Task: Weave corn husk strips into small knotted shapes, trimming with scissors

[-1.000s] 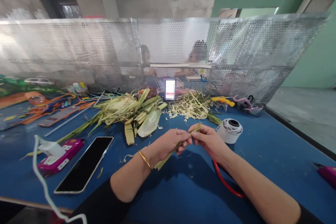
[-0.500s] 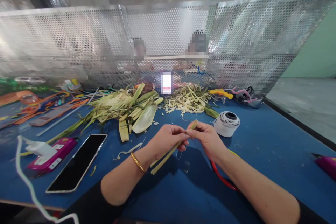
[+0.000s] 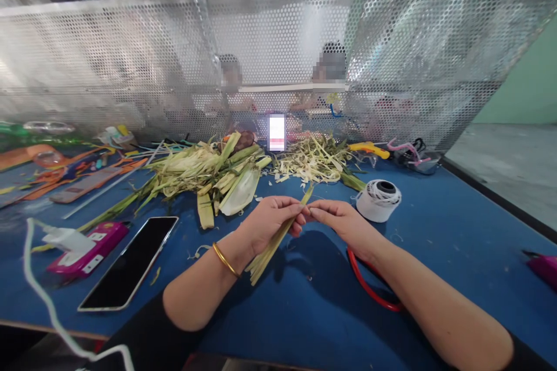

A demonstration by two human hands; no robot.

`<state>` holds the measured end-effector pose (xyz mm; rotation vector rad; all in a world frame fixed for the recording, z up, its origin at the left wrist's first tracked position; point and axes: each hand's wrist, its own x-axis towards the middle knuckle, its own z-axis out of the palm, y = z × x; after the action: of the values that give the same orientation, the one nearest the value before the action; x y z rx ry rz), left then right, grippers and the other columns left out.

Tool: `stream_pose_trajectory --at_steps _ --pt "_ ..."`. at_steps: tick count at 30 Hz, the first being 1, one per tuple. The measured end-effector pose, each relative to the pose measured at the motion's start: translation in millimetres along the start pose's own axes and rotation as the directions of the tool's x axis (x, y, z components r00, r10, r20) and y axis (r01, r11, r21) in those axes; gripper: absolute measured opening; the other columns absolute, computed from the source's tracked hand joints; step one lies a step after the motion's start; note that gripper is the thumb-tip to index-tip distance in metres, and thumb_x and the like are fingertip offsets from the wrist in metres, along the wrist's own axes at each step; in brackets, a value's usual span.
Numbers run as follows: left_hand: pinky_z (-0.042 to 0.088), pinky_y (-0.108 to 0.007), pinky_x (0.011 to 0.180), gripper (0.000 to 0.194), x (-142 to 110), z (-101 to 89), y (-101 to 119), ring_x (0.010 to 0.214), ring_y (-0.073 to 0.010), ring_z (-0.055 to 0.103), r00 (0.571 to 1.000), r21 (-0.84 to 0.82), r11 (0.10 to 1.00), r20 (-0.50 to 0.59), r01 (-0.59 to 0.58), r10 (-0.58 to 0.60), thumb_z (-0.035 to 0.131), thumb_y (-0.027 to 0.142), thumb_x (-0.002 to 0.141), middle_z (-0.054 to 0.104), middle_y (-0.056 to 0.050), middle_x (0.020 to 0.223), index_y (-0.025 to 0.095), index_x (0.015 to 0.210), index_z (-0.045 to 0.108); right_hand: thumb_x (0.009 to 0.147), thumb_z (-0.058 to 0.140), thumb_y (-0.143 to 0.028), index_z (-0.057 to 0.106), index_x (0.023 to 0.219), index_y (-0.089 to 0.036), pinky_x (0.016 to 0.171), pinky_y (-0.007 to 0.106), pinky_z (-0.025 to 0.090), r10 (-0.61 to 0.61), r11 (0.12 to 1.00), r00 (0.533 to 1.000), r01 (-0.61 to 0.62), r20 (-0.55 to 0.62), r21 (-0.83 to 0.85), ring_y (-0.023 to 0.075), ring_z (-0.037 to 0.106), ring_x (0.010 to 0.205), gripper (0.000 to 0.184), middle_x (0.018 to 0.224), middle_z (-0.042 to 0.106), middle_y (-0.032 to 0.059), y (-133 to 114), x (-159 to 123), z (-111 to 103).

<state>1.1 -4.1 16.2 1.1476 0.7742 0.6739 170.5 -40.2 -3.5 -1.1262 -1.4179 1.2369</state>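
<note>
My left hand (image 3: 270,221) is closed around a small bundle of green plant strips (image 3: 270,252). Its tip sticks up past my thumb, and the loose ends slant down toward my left wrist. Beside it, my right hand (image 3: 342,221) has thumb and forefinger pinched together, close to the left fingertips; what lies in that pinch is too small to make out. A cone of white thread (image 3: 378,208) stands just beyond my right hand. Under my right forearm a curved red handle (image 3: 369,288) shows, the rest of it hidden.
Heaps of plant leaves (image 3: 183,171) and pale shreds (image 3: 311,162) lie along the back, before a perforated metal screen (image 3: 278,29). Leftward are a phone (image 3: 130,264), a magenta power strip (image 3: 89,252) and a white cable (image 3: 32,278). Two people sit behind the screen.
The bundle's tip was between my right fingers; now it stands free above my left thumb. My right hand has drawn slightly right, off the bundle. The view has tipped a little.
</note>
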Motion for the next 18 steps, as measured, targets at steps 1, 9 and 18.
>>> stream_pose_trajectory --at_steps 1,9,18 --pt "0.044 -0.019 0.05 0.012 0 -0.1 0 0.046 -0.0057 0.052 1.0 -0.023 1.0 -0.001 0.018 -0.018 0.062 0.02 0.078 0.058 0.001 0.058 0.01 0.071 0.064 0.077 0.064 -0.04 0.07 0.085 -0.02 0.088 0.033 0.042 0.001 1.0 1.0 -0.001 0.018 0.021 0.0174 0.062 0.087 0.023 0.084 0.07 0.0013 1 0 1" --pt "0.041 -0.018 0.045 0.012 1 2.9 -1 0.046 -0.0046 0.047 0.995 -0.066 0.993 0.033 0.1 -0.098 0.068 0.021 0.073 0.054 0.002 0.057 0.01 0.07 0.065 0.069 0.072 -0.04 0.067 0.069 -0.017 0.084 0.033 0.044 0.037 0.997 0.999 -0.034 -0.029 0.075 0.016 0.062 0.075 0.024 0.071 0.068 0.0014 7 1 5" --pt "0.042 -0.019 0.048 0.013 5 0.7 -4 0.046 -0.0051 0.049 0.994 -0.02 0.998 -0.08 0.066 -0.068 0.065 0.023 0.078 0.057 0.001 0.06 0.011 0.078 0.069 0.059 0.077 -0.039 0.062 0.064 -0.017 0.059 0.025 0.048 0.164 0.949 0.981 -0.127 -0.106 0.289 0.0106 0.061 0.056 0.028 0.065 0.062 -0.002 -3 1 -10"
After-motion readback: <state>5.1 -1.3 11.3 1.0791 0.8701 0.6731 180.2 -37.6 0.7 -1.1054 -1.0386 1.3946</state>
